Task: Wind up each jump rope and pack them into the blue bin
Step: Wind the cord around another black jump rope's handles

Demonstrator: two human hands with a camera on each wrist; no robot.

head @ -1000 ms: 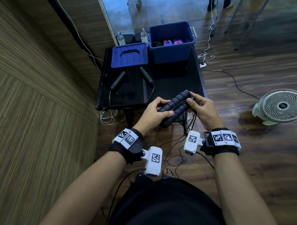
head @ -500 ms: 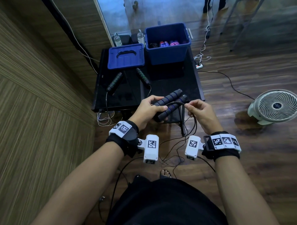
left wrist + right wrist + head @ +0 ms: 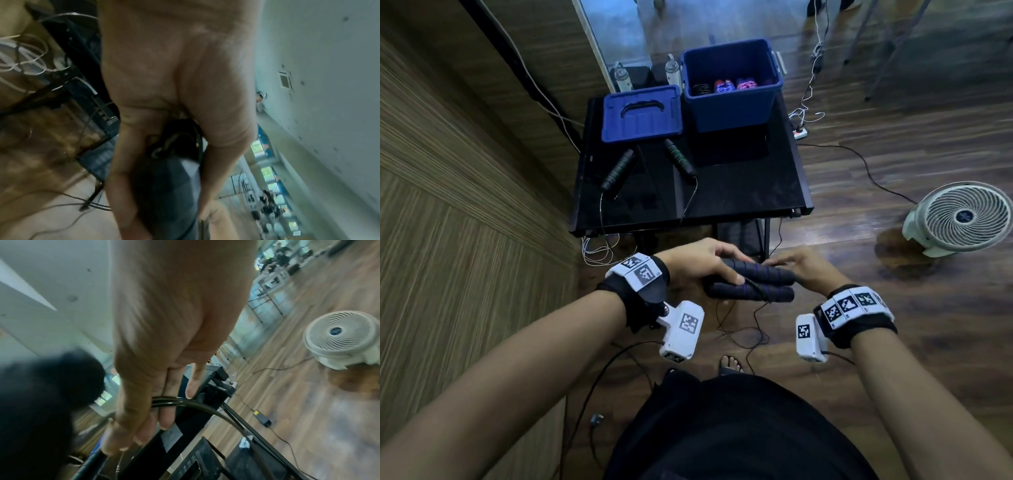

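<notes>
Now winding | left hand [image 3: 700, 262] clamped on paired handles [image 3: 751, 284], keeping them together | right hand [image 3: 796, 269] pinching cord [image 3: 164, 402], looping it round handles | blue bin [image 3: 732, 84] far, open

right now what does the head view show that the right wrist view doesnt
Only the head view shows the blue bin with wound ropes inside, its lid, the green-banded jump rope lying on the black table, and the left hand gripping the paired handles. Only the right wrist view shows cord strands crossing the right hand's fingers. Both show the right hand and the floor fan.
</notes>
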